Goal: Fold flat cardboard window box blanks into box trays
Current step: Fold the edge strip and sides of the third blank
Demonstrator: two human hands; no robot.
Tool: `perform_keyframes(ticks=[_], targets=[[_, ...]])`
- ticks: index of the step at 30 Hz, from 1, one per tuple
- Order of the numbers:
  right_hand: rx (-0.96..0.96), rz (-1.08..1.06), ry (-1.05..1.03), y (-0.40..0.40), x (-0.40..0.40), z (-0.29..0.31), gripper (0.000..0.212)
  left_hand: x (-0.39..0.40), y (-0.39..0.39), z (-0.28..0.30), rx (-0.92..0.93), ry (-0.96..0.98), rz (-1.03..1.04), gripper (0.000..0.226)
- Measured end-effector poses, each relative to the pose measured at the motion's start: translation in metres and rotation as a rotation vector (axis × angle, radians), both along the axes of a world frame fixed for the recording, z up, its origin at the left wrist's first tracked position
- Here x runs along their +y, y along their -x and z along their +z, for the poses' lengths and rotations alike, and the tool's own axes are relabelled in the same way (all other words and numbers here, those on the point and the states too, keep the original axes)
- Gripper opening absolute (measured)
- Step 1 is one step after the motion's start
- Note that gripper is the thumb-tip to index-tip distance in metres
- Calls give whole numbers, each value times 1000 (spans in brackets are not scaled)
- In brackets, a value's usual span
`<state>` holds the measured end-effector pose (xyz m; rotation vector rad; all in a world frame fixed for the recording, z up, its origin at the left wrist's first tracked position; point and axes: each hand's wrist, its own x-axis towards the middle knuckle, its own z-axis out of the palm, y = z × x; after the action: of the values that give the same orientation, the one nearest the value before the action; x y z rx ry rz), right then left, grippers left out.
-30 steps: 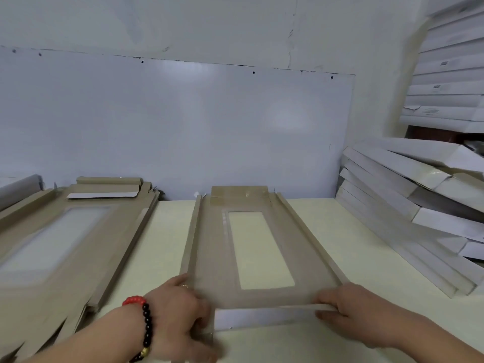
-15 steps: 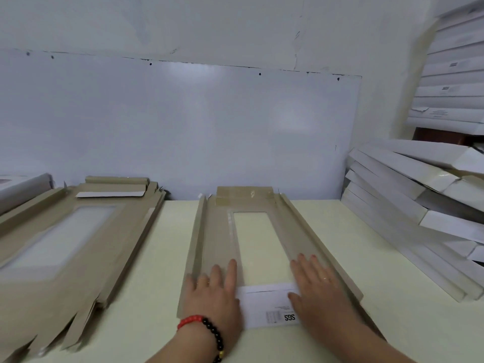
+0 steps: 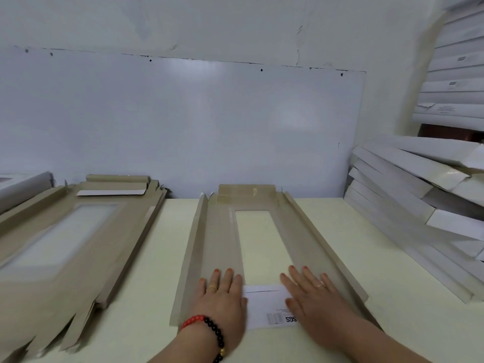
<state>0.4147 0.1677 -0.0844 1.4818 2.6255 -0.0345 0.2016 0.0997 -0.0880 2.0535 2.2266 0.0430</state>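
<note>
A brown cardboard window box blank [image 3: 220,239] lies lengthwise on the pale table [image 3: 366,271], its long side walls raised and its far end flap folded. A clear window runs down its middle. The near end flap [image 3: 264,307], white with printed marks, is folded over onto the blank. My left hand [image 3: 222,297] lies flat on the left part of that flap, fingers straight. On the right part my right hand [image 3: 311,294] presses down flat, fingers spread.
A stack of flat brown window blanks [image 3: 65,244] lies at the left. White folded boxes [image 3: 419,195] lean in a pile at the right, with more stacked [image 3: 455,74] above. A white board [image 3: 183,127] covers the wall behind the table.
A second ago both hands gripped the near flap at the blank's front edge. They folded it over, and now lie flat on it, slid a little forward.
</note>
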Motion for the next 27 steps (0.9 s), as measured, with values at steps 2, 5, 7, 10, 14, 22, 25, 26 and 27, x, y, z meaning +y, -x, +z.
perform_keyframes(ticks=[2,5,7,10,14,22,25,26,27], targets=[[18,-70,11,-16,5,0,55,3,5,-2,-2,-18,-4,56],[64,-146,-21,-36,10,-1,55,6,12,-5,-7,-49,0,54],[110,-179,-70,-46,11,-1,53,7,17,-4,-37,-67,-6,51],[238,-221,-90,-56,11,-3,50,6,21,-2,-116,-117,-4,47],[515,-361,-113,-55,9,4,39,3,24,11,-332,-165,-1,59],[1123,-311,338,-56,0,42,34,-6,19,53,-688,-10,1,78],[1077,-165,432,-65,-14,47,52,-17,13,60,-630,76,-69,86],[1032,-131,440,-68,-19,47,57,-22,11,61,-629,93,-81,79],[986,-111,448,-69,-24,47,61,-26,9,61,-630,104,-89,66]])
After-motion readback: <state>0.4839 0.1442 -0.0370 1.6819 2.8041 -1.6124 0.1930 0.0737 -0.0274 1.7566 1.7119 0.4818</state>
